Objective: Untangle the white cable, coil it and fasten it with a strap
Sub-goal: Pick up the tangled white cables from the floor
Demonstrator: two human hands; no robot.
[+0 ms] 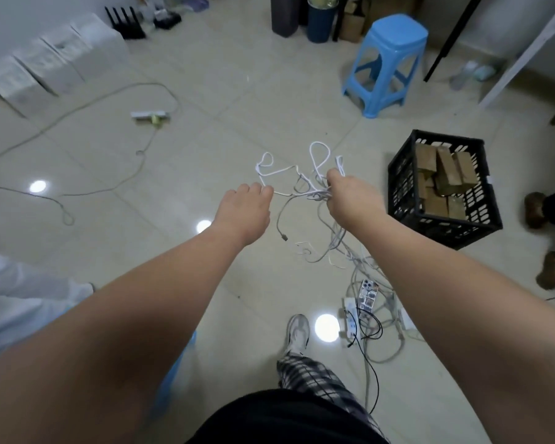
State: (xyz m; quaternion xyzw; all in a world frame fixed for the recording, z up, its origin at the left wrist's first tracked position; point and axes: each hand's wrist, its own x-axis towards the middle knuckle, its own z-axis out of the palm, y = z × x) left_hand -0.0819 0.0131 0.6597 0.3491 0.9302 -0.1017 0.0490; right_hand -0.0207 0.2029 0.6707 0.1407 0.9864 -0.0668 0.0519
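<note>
Tangled white cable (297,174) hangs in the air between both outstretched hands, above the middle of the tiled floor (205,91). It is thin and kinked, with several small loops sticking up, and loose strands drop from the knot, one ending in a small plug. The right hand (350,200) is closed around the thick of the tangle, loops poking out above the knuckles. The left hand (247,206) has its fingers curled down and pinches a strand at the tangle's left end. No writing can be read anywhere.

Below the right hand, more grey cords trail down to a white power strip (351,317) near the floor's lower right, with a phone (368,294) just beside it. A black crate (442,193) holding brown blocks stands to the right, a blue stool (388,64) farther off, and a long pale cord (87,107) snakes across the left of the floor to another power strip (149,115). White boxes (52,65) line the far left edge.
</note>
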